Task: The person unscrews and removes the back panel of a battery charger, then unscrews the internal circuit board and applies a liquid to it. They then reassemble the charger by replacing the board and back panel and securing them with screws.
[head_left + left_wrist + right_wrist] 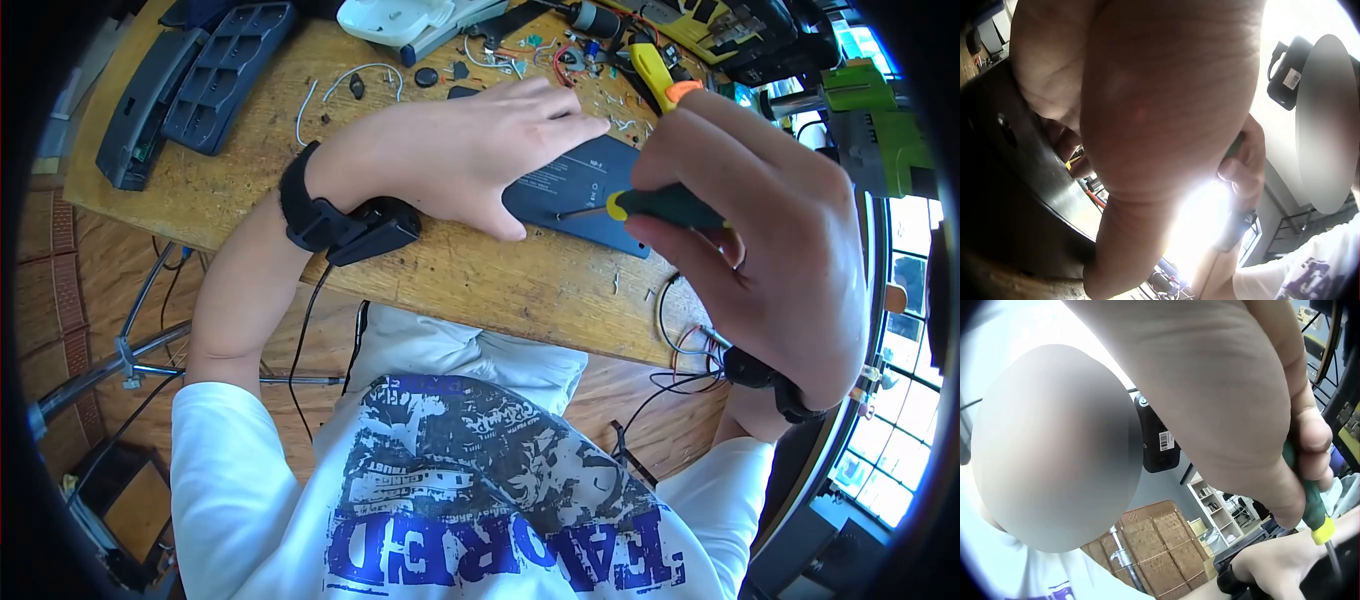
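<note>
A flat dark case with printed text (610,165) lies on the wooden table. The left hand (485,150) rests across its left part, fingers extended and thumb near the front edge. In the right hand (765,215) is a green screwdriver with a yellow collar (672,206), gripped by the handle; its shaft slants left, with the tip at a small hole in the case. The right wrist view shows the fingers wrapped round the green handle (1314,506). In the left wrist view the palm (1166,100) covers much of the dark case (1016,162).
Dark plastic housings (225,75) lie at the table's back left, a white device (395,20) at the back. Wires and scraps, a yellow-handled tool (650,75) and a yellow-black case (735,35) are behind the hands. Cables (690,345) hang by the right front corner.
</note>
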Tool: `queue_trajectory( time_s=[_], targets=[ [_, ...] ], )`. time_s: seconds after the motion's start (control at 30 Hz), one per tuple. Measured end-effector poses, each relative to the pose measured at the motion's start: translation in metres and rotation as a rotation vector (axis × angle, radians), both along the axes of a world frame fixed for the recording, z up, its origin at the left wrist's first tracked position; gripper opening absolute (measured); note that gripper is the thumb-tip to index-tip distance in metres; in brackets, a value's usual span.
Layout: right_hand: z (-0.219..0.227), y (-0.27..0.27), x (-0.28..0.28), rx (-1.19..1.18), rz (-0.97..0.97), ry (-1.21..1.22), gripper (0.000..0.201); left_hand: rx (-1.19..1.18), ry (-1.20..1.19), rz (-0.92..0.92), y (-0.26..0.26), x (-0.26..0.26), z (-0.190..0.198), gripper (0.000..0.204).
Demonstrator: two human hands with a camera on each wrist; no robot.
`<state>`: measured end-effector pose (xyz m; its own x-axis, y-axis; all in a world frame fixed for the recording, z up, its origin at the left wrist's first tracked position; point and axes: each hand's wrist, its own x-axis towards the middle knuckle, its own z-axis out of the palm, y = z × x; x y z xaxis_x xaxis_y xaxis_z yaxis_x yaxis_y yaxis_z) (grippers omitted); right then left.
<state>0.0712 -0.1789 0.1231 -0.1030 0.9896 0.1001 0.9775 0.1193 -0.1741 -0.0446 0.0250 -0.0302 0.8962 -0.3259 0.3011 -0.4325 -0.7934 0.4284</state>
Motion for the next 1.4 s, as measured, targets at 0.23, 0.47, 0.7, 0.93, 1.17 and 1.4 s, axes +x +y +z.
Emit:
queue_trajectory(
  time_s=[0.23,0.47,0.7,0.93,1.17,1.4],
  targets=[
    [-0.001,0.0,-0.011,0.004,-0.073,-0.008,0.03,0.0,0.012,0.016,-0.001,-0.001,0.001,0.101],
    [-0.002,-0.01,-0.011,0.058,-0.165,0.116,0.025,-0.037,0.099,-0.031,0.001,0.005,0.002,0.094],
    [0.007,-0.052,0.015,0.184,-0.5,0.38,0.024,0.033,0.156,0.029,-0.004,0.003,0.012,0.116],
    [-0.068,-0.059,0.067,0.293,-0.731,0.524,0.032,-0.022,0.149,0.039,-0.006,0.003,0.011,0.113],
    [-0.105,-0.053,0.076,0.235,-0.725,0.654,0.03,0.007,0.111,0.182,-0.017,-0.03,0.046,0.109],
    [-0.115,-0.051,0.068,0.118,-0.561,0.413,0.037,-0.022,0.05,0.571,0.029,-0.099,0.082,0.103]
  ],
)
